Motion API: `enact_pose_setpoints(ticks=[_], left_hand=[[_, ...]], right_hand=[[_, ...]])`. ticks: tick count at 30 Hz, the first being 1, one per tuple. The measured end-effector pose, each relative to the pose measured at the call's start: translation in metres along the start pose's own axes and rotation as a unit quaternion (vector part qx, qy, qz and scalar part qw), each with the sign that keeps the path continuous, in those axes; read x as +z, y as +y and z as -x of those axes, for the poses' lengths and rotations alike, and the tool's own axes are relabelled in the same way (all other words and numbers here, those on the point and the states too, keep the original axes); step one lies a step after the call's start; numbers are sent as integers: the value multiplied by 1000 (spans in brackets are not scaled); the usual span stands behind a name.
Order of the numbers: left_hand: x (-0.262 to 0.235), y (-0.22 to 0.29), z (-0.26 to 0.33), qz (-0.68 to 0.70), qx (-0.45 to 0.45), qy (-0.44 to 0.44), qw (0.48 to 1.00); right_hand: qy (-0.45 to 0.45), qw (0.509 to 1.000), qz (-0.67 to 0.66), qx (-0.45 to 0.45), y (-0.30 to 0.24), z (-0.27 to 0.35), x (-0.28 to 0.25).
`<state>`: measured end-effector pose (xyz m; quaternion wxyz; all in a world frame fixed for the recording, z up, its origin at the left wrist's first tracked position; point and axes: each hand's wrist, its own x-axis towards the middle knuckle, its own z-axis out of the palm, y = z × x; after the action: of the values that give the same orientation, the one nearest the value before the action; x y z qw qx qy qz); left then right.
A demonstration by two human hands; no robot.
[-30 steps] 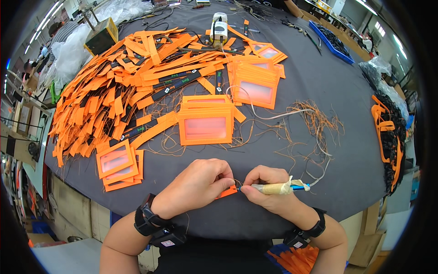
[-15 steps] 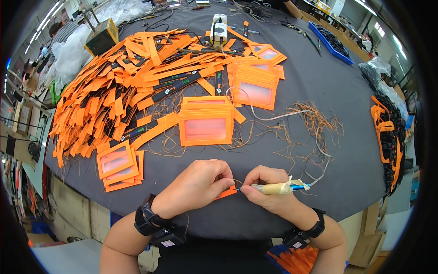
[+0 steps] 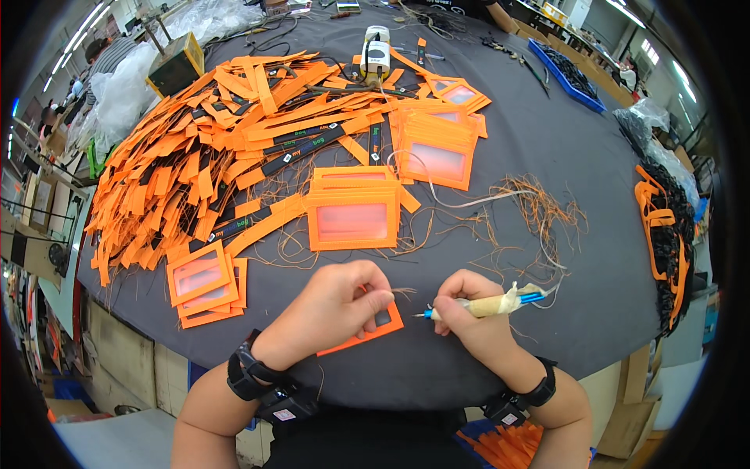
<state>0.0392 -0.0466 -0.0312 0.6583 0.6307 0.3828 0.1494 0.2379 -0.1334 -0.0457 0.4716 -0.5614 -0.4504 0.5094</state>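
My left hand (image 3: pixel 336 305) is closed on an orange-framed card holder (image 3: pixel 372 334) with a window, held tilted just above the dark tabletop. Fine loose threads (image 3: pixel 403 291) stick out beside its thumb and fingertips. In my right hand (image 3: pixel 473 319) is a blue pen-shaped tool (image 3: pixel 491 305) wrapped in yellowish tape, with a thin metal tip. That tip points left toward the card holder, with a small gap between them. From the tool's rear end runs a pale wire (image 3: pixel 559 275). Part of the card holder is hidden behind my left fingers.
Beyond my hands stand stacks of orange card holders (image 3: pixel 351 242), with more at right (image 3: pixel 437 173) and left (image 3: pixel 201 276). A large heap of orange and black straps (image 3: pixel 180 156) covers the left. Orange thread scraps (image 3: pixel 539 205), a white device (image 3: pixel 376 55) and a blue tray (image 3: pixel 556 76) lie farther off.
The tool's tip has come away from the card holder as my right hand moved slightly right. My left hand has shifted up and left, and more of the card holder shows.
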Motion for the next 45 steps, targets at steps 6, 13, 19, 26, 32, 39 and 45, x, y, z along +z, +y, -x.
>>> enact_pose_setpoints(ticks=[6, 13, 19, 26, 32, 39, 45], left_hand=[[-15, 10, 12, -154, 101, 159, 970], [1, 15, 49, -481, 168, 175, 842], [6, 1, 50, -473, 170, 144, 852], [6, -1, 49, -472, 185, 148, 849], [7, -2, 48, -473, 185, 150, 848], [6, -3, 49, -470, 186, 154, 849], [6, -3, 48, -467, 183, 153, 851]], right_hand=[[-54, 996, 63, -37, 1, -1, -5], [-73, 972, 163, -156, -1, -5, -4], [-57, 988, 122, -73, -1, -1, -4], [-50, 988, 132, -64, 1, 0, -5], [-53, 993, 91, -60, -1, 0, -4], [-61, 992, 98, -58, -1, -1, -3], [-62, 991, 104, -60, -1, 0, -4]])
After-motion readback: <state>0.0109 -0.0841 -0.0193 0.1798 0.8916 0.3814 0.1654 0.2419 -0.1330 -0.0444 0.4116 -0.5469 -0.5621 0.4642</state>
